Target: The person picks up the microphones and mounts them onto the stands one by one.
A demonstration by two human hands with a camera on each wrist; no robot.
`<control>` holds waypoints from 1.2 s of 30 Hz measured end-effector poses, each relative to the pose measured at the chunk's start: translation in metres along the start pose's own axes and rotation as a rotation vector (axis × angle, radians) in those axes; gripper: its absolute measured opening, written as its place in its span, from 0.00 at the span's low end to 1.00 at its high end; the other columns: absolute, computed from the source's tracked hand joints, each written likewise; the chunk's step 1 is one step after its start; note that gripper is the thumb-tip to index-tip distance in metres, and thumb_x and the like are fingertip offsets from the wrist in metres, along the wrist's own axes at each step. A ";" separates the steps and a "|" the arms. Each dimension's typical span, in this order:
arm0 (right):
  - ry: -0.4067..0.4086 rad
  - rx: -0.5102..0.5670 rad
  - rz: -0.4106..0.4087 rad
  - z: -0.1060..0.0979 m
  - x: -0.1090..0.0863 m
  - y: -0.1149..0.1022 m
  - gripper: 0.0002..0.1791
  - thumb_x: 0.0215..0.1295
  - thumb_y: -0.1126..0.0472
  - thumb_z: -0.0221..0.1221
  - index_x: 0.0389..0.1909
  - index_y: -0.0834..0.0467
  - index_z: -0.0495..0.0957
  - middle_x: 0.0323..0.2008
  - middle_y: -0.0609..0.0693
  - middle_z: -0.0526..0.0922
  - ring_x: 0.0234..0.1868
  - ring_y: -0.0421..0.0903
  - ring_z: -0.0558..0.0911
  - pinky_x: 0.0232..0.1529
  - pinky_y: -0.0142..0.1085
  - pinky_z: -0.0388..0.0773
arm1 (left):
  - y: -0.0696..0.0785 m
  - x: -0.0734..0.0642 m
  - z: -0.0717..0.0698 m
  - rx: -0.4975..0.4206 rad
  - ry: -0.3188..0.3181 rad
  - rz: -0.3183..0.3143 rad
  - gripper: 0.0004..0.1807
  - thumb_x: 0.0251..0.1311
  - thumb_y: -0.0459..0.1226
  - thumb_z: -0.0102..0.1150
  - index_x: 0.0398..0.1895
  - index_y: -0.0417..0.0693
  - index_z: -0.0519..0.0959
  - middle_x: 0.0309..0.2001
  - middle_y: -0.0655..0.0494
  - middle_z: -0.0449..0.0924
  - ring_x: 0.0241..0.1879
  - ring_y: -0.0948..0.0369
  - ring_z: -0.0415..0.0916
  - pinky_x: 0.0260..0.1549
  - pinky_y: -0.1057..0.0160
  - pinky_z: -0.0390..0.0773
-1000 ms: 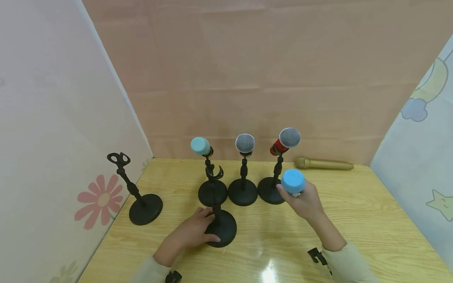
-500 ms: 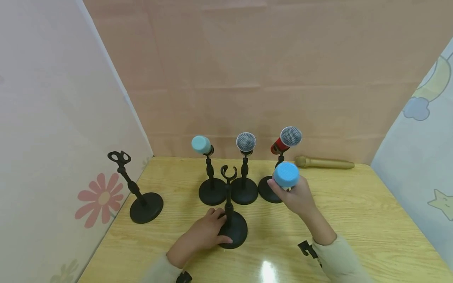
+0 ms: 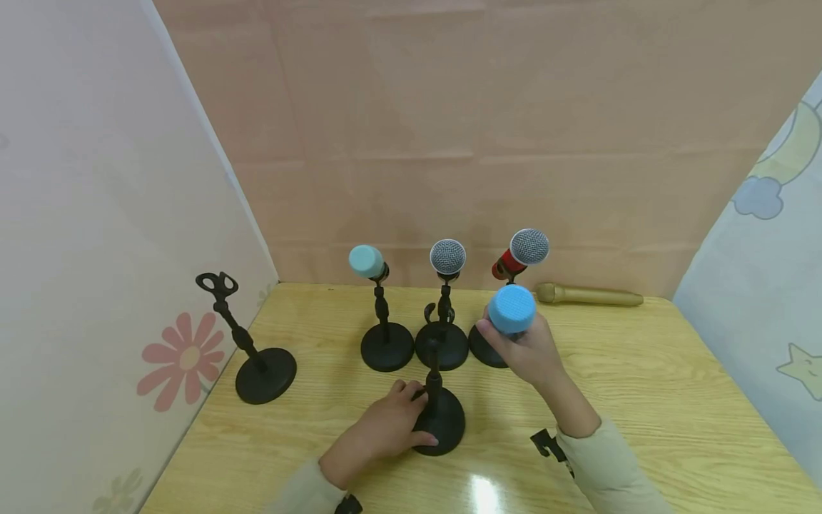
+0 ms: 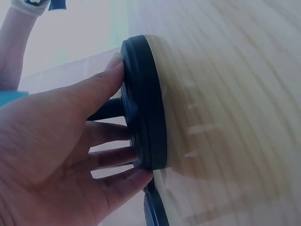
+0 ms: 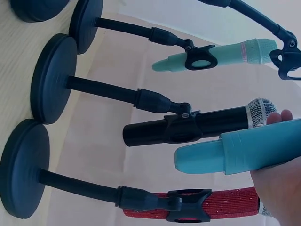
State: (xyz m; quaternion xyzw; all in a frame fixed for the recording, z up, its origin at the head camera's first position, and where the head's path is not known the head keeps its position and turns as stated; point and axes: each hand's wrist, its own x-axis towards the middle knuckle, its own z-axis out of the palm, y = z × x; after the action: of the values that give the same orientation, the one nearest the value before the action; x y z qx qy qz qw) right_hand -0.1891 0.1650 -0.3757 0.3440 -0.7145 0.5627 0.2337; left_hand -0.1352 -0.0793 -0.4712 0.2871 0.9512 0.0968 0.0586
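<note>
My left hand [image 3: 388,425] grips the round base of a black microphone stand [image 3: 451,421] at the front of the table. In the left wrist view, the thumb and fingers span the base [image 4: 149,103], whose lower edge is at the tabletop. The holder on top of this stand carries no microphone. My right hand [image 3: 534,351] holds a blue microphone [image 3: 511,309] in the air, head towards the head camera. From the right wrist, its tapered blue body [image 5: 258,147] shows in front of the microphones on stands. Parts of the right fingers are hidden behind it.
Three stands in a back row carry a mint microphone [image 3: 367,261], a black microphone with silver mesh [image 3: 447,257] and a red microphone [image 3: 529,247]. Another stand [image 3: 265,376], its holder bare, stands at left. A gold microphone [image 3: 587,295] lies at the back right.
My left hand has slid the stand rightwards across the table, and its holder now overlaps the middle back stand. The right hand has carried the blue microphone left and slightly farther back.
</note>
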 end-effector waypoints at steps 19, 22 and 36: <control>0.010 0.201 0.024 0.005 0.036 -0.018 0.18 0.66 0.59 0.68 0.38 0.71 0.74 0.33 0.49 0.81 0.35 0.42 0.79 0.41 0.32 0.78 | 0.026 0.014 0.005 0.059 -0.039 -0.029 0.42 0.59 0.63 0.62 0.69 0.46 0.74 0.63 0.52 0.71 0.57 0.56 0.68 0.34 0.67 0.83; 0.000 0.226 -0.001 0.007 0.039 -0.021 0.19 0.66 0.57 0.68 0.39 0.71 0.74 0.33 0.48 0.81 0.35 0.42 0.79 0.41 0.32 0.77 | 0.028 0.014 0.003 0.078 -0.028 -0.024 0.43 0.59 0.64 0.62 0.69 0.45 0.75 0.63 0.52 0.72 0.56 0.56 0.69 0.32 0.68 0.82; 0.047 0.164 -0.136 0.036 0.043 -0.018 0.31 0.68 0.45 0.65 0.45 0.73 0.73 0.43 0.43 0.81 0.44 0.43 0.79 0.53 0.33 0.76 | 0.046 0.027 0.009 0.220 -0.108 -0.098 0.47 0.60 0.68 0.56 0.73 0.46 0.70 0.66 0.51 0.70 0.63 0.54 0.68 0.43 0.65 0.84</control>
State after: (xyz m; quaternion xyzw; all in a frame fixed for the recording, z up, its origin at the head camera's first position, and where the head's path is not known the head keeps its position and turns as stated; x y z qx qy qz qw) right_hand -0.2015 0.1184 -0.3426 0.3964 -0.6354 0.6101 0.2588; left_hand -0.1313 -0.0257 -0.4713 0.2495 0.9645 -0.0267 0.0825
